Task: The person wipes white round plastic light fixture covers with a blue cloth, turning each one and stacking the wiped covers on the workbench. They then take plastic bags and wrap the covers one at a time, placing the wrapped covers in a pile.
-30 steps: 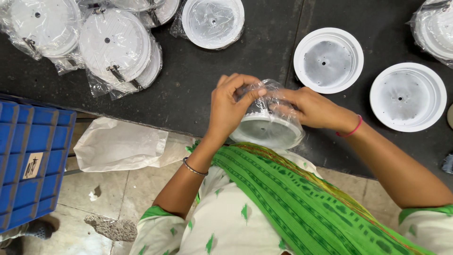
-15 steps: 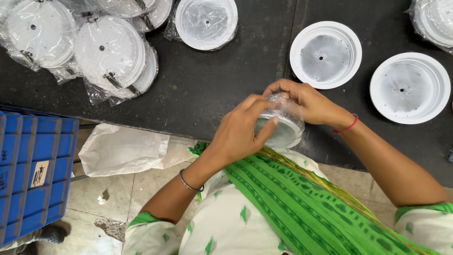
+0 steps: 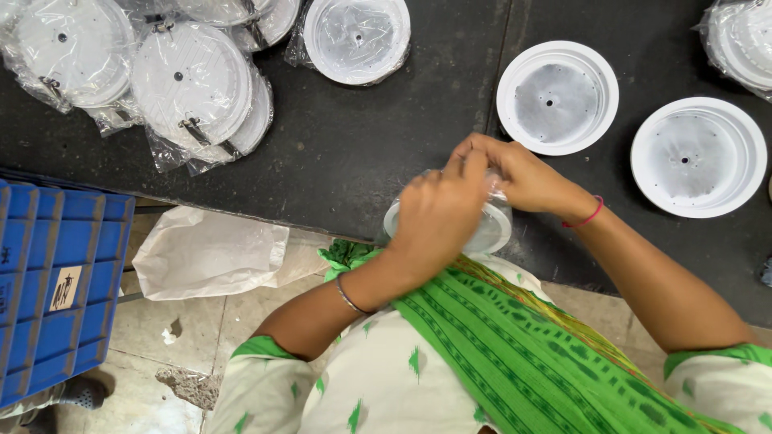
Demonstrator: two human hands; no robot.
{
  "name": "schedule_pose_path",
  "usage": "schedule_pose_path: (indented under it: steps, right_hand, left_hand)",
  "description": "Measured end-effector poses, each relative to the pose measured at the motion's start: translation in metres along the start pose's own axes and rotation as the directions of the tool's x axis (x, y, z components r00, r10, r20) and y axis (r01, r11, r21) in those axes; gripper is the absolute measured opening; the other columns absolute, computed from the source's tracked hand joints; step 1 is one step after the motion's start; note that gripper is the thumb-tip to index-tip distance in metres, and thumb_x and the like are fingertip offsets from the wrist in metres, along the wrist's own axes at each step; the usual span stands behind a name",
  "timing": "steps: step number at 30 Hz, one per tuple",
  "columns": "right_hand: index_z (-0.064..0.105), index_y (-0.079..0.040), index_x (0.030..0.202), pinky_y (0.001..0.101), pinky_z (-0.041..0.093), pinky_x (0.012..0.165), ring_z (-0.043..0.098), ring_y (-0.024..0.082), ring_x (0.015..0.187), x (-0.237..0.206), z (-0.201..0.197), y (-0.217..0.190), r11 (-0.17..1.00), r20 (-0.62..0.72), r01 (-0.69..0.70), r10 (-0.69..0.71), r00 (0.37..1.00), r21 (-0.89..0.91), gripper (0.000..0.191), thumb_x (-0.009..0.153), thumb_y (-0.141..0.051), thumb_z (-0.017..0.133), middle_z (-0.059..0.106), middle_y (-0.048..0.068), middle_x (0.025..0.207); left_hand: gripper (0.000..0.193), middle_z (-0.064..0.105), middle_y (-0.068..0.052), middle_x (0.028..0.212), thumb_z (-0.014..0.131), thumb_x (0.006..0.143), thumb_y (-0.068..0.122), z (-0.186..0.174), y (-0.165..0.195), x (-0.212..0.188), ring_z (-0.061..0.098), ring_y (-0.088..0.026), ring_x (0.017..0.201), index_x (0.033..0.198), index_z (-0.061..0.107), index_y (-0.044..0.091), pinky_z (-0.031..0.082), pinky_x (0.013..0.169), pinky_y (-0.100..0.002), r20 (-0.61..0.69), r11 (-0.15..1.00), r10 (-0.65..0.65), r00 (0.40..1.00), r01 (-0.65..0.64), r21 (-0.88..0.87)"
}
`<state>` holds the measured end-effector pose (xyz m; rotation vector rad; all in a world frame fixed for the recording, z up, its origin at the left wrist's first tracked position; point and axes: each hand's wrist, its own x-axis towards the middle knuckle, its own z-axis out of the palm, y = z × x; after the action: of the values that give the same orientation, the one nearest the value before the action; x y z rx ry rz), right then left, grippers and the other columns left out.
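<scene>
Both of my hands hold one round white disc wrapped in a clear plastic bag (image 3: 490,229) at the near edge of the black table (image 3: 386,145). My left hand (image 3: 438,217) lies over the top of the bag and hides most of the disc. My right hand (image 3: 515,173) pinches the bag's far side, fingertips meeting the left hand's fingers. Only the disc's rim shows at the left and lower right of my left hand.
Two bare white discs (image 3: 557,96) (image 3: 698,157) lie on the table to the right. Several bagged discs (image 3: 189,88) pile at the top left, one more (image 3: 356,38) at top centre. A blue crate (image 3: 56,289) and a white bag (image 3: 205,253) sit on the floor.
My left hand has slid from the disc's left side over its top, covering it. The bagged disc has tilted and dropped lower toward the table edge.
</scene>
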<state>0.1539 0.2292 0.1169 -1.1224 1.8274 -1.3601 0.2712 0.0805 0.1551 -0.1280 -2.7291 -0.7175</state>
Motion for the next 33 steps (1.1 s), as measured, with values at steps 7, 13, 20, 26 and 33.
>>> schedule_pose_path:
  steps: [7, 13, 20, 26, 33]
  right_hand:
    - [0.056, -0.002, 0.121, 0.0223, 0.051, 0.071, 0.062, 0.002, 0.083, -0.007, 0.002, 0.009, 0.979, 0.003, -0.145, 0.146, 0.989, 0.143, 0.024, 0.097, -0.003, 0.057, 0.073, 0.004, 0.092]
    - [0.054, -0.001, 0.122, 0.0223, 0.049, 0.067, 0.061, 0.002, 0.078, -0.005, 0.000, 0.011, 0.979, 0.013, -0.157, 0.157, 0.988, 0.129, 0.025, 0.096, 0.000, 0.053, 0.073, 0.004, 0.088]
    - [0.057, -0.002, 0.119, 0.0224, 0.048, 0.064, 0.060, 0.003, 0.075, -0.003, -0.001, 0.004, 0.977, 0.016, -0.191, 0.190, 0.982, 0.097, 0.021, 0.100, -0.008, 0.052, 0.073, 0.003, 0.086]
    - [0.060, -0.003, 0.117, 0.0244, 0.050, 0.071, 0.060, 0.004, 0.080, -0.002, -0.004, -0.002, 0.984, 0.027, -0.175, 0.174, 0.984, 0.038, 0.018, 0.104, -0.015, 0.056, 0.073, 0.001, 0.089]
    - [0.067, -0.006, 0.111, 0.0278, 0.050, 0.067, 0.061, 0.007, 0.076, -0.004, -0.001, -0.018, 0.967, -0.036, -0.217, 0.214, 0.976, -0.131, 0.018, 0.102, -0.018, 0.059, 0.068, 0.003, 0.085]
  left_hand:
    - [0.023, 0.075, -0.005, 0.078, 0.080, 0.091, 0.025, -0.017, -0.051, 0.014, 0.076, -0.022, 0.067, 0.094, 0.063, 0.011, 0.056, 0.059, -0.037, 0.201, 0.902, -0.085, 0.976, 0.161, -0.401]
    - [0.018, 0.069, -0.009, 0.104, 0.073, 0.087, 0.007, -0.029, -0.053, 0.011, 0.073, -0.026, 0.081, 0.105, 0.070, 0.008, 0.057, 0.067, -0.037, 0.147, 0.888, 0.043, 0.988, 0.030, -0.459]
    - [0.024, 0.072, -0.006, 0.112, 0.059, 0.090, -0.005, -0.031, -0.067, 0.007, 0.073, -0.031, 0.094, 0.105, 0.073, 0.008, 0.059, 0.080, -0.040, 0.106, 0.893, 0.225, 0.968, -0.162, -0.419]
    - [0.016, 0.074, -0.011, 0.106, 0.064, 0.091, 0.003, -0.034, -0.074, 0.000, 0.074, -0.028, 0.086, 0.104, 0.074, 0.004, 0.059, 0.079, -0.037, 0.213, 0.848, 0.142, 0.967, -0.008, -0.530]
    - [0.031, 0.078, -0.007, 0.096, 0.086, 0.082, 0.028, -0.015, -0.084, 0.005, 0.077, -0.013, 0.084, 0.098, 0.076, 0.003, 0.063, 0.077, -0.026, 0.309, 0.676, -0.008, 0.951, 0.233, -0.699]
